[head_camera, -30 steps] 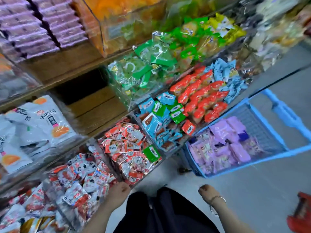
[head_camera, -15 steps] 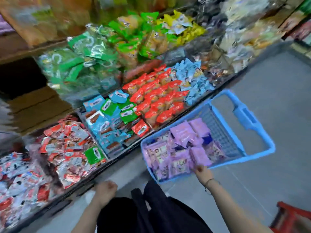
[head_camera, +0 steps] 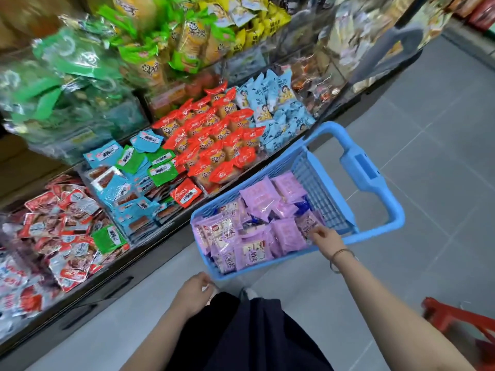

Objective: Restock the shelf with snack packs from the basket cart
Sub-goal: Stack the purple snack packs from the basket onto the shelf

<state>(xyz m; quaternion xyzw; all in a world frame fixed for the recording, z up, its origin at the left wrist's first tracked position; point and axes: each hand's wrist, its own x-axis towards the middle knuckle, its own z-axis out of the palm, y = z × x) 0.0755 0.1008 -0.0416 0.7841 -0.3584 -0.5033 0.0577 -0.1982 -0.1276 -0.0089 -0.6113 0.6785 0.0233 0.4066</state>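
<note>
A blue plastic basket cart [head_camera: 372, 170] stands on the floor against the low shelf, filled with purple snack packs [head_camera: 259, 199]. My right hand [head_camera: 328, 241] reaches over the cart's near rim, and its fingertips close on the edge of one purple pack [head_camera: 305, 223] that lies in the near right corner. My left hand [head_camera: 195, 293] hangs by my knee, fingers curled with nothing in them. The shelf [head_camera: 107, 287] runs along the left.
The shelf bins hold red packs [head_camera: 214, 135], light blue packs [head_camera: 276, 103], teal and green packs [head_camera: 128, 172], and red-white packs [head_camera: 61, 226]. Green and yellow bags fill the tier above. A red stool [head_camera: 460, 319] stands at the right on the grey tiled floor.
My view swung right and down toward the cart. My right hand went from beside my leg over the cart's rim onto the purple packs. My left hand stayed by my knee.
</note>
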